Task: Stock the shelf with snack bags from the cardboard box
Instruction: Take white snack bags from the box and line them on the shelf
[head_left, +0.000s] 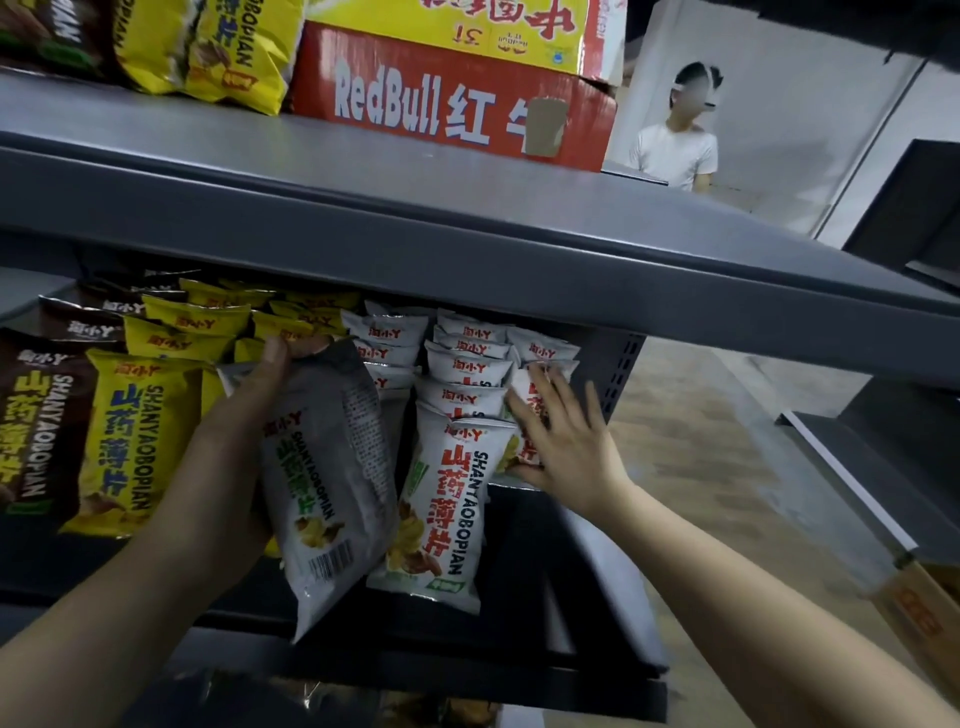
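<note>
While your left hand (234, 431) grips a white bag (332, 483) tilted over the dark shelf (519, 545), your right hand (561, 441) lies flat, fingers spread, on the stacked bags (470, 369). Yellow bags (135, 441) stand to their left. A red box (452, 109) sits on the upper shelf (363, 208). A cardboard box (919, 608) shows low right.

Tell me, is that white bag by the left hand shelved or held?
Held: the left hand grips the white bag, thumb over its top edge.
</note>
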